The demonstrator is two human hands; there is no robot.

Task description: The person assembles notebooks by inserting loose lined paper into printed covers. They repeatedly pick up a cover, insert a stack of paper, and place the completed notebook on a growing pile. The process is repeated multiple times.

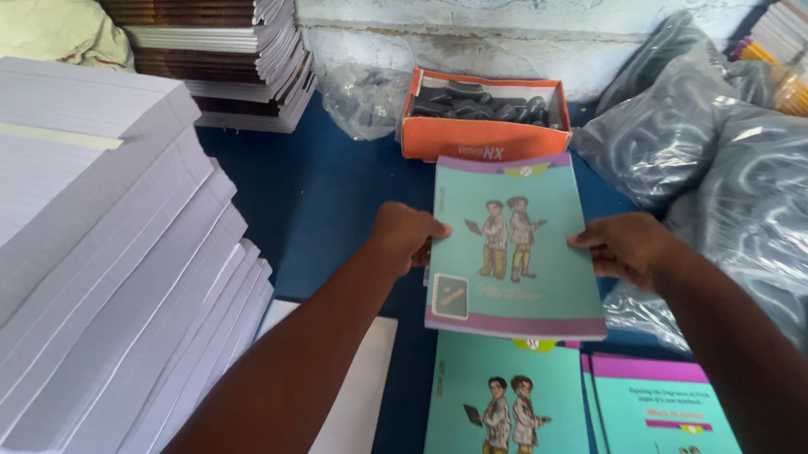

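A teal booklet [511, 247] with purple bands and two cartoon figures on its cover is held flat above the blue table [315, 196]. My left hand [407, 236] grips its left edge. My right hand [625, 248] grips its right edge. Below it lie two more teal booklets: one [500, 412] showing the same cover, and another [664, 413] with a purple top band, to its right.
A tall stack of white ruled paper [79, 252] fills the left. An orange box of black coils [484, 115] stands behind the booklet. Clear bags of black coils [735, 162] lie at right. Book stacks [217, 49] stand at the back left and at the far right [807, 41].
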